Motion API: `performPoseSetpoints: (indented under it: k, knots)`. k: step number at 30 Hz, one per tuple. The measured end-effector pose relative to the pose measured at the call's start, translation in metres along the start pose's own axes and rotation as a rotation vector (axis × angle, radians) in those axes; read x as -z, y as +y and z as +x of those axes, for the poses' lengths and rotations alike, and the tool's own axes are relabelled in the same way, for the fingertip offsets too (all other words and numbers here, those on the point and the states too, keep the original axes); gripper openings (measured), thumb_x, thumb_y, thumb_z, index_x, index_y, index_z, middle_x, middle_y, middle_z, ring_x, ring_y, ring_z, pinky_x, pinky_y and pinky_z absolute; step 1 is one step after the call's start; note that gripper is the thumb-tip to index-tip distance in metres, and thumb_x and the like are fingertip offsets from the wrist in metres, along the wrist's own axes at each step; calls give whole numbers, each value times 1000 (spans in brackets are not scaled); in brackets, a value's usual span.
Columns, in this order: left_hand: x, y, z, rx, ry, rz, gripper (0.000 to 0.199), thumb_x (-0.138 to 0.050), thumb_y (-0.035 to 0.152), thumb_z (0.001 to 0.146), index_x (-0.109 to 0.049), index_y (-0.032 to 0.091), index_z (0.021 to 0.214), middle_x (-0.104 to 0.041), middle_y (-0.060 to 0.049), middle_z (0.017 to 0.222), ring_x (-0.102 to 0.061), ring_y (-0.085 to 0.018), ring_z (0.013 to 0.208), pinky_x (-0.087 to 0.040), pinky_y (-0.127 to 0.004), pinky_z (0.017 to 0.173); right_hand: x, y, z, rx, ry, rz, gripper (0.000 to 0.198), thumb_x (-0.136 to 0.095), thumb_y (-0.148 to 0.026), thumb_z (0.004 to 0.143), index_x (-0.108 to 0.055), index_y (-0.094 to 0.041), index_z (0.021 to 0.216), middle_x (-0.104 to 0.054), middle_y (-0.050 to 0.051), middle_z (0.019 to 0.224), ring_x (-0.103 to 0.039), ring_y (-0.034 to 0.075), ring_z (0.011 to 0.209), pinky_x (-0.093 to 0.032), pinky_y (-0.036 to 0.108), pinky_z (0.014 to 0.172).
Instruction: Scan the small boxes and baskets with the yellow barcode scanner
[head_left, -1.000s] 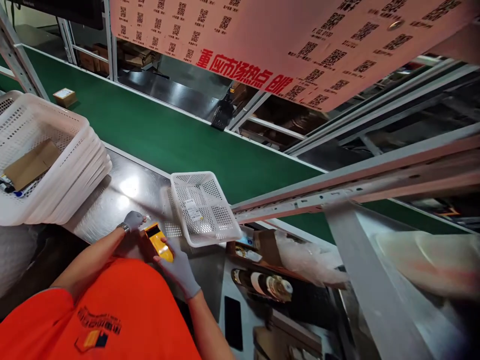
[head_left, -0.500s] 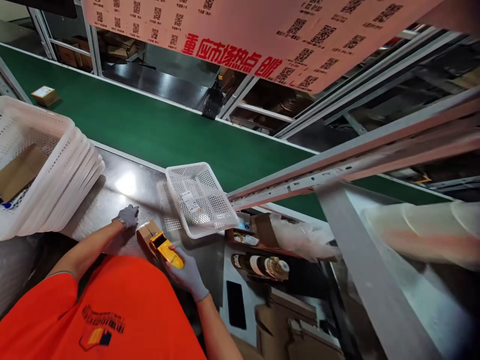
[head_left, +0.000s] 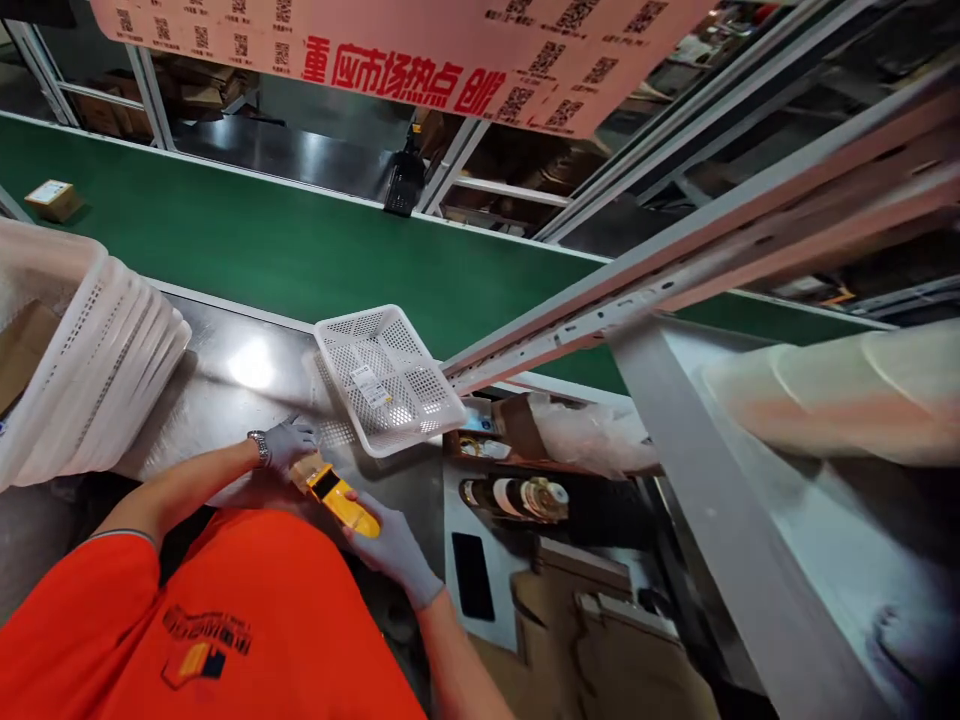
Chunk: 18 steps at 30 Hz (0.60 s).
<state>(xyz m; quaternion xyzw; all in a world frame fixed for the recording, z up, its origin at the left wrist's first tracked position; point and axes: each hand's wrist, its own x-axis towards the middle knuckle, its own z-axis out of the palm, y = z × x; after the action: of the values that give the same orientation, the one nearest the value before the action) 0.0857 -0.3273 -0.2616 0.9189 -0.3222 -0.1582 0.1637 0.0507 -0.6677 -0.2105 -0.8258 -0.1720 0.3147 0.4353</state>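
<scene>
My right hand (head_left: 394, 548), in a grey glove, grips a yellow handheld scanner (head_left: 343, 497) held low over the steel table (head_left: 225, 400). Its black front end points at a small brown cardboard box (head_left: 304, 468) lying on the table. My left hand (head_left: 289, 443), also gloved and with a wristwatch, rests on that box and holds it. Just beyond the hands stands a small white perforated basket (head_left: 386, 380) with a paper label inside.
A stack of white baskets (head_left: 82, 350) fills the left side. A green conveyor belt (head_left: 300, 255) runs behind the table, with a small box (head_left: 51, 198) at its far left. A grey metal frame (head_left: 675, 290) and tape rolls (head_left: 517, 498) lie to the right.
My left hand moved from the bare table onto the small box. The scanner shifted slightly right and down. The view swung left and down, so the basket and belt sit higher.
</scene>
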Motion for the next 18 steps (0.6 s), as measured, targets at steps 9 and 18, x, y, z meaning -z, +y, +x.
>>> performPoseSetpoints:
  k: [9, 18]
  knots:
    - [10, 14, 3, 81, -82, -6, 63, -103, 30, 62, -81, 16, 120, -84, -21, 127, -67, -47, 136, -49, -63, 125, 10, -3, -11, -52, -20, 22, 63, -82, -42, 76, -87, -17, 134, -92, 10, 100, -86, 30, 88, -70, 41, 83]
    - [-6, 69, 31, 128, -75, -104, 61, -97, 32, 71, -78, 18, 127, -80, -23, 134, -73, -48, 129, -46, -67, 127, 32, -21, -21, -61, -19, 49, 65, -82, -44, 74, -87, -14, 132, -92, 11, 105, -85, 31, 93, -71, 41, 85]
